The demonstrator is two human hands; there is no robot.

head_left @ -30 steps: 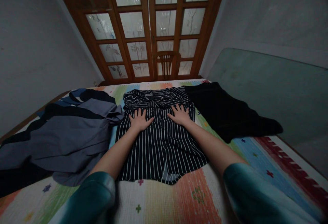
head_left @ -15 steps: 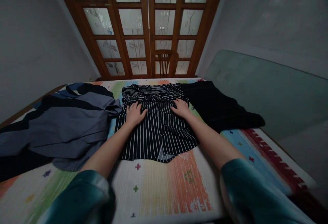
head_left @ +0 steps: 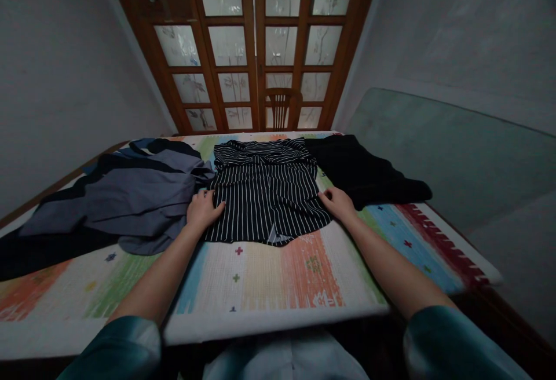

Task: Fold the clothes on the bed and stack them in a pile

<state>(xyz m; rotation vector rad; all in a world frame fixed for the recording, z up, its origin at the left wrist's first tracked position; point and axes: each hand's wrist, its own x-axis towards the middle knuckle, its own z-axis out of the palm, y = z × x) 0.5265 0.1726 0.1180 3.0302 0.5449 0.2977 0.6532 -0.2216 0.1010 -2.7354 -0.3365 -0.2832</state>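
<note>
A black garment with white stripes [head_left: 264, 200] lies flat at the middle of the table, its far part folded over in a bunched band. At its left edge rests my left hand [head_left: 203, 211], thumb stretched over the cloth and apart from the fingers. My right hand [head_left: 341, 203] has thumb and fingertips closed at the garment's right edge, pinching the fabric. Whether the garment is a shirt or a skirt I cannot tell. A small slit shows in its near hem.
Grey and dark clothes [head_left: 139, 194] are heaped on the left, touching the striped garment. A black garment [head_left: 365, 171] lies to the right. Under them spreads a patterned tablecloth [head_left: 260, 276]. A wooden chair [head_left: 281, 102] and glass-paned doors [head_left: 230, 44] stand beyond.
Both hands have moved from the top of the striped garment nearer to me and outward to its side edges. The right fingers have closed. The view has shifted, showing the table's near edge.
</note>
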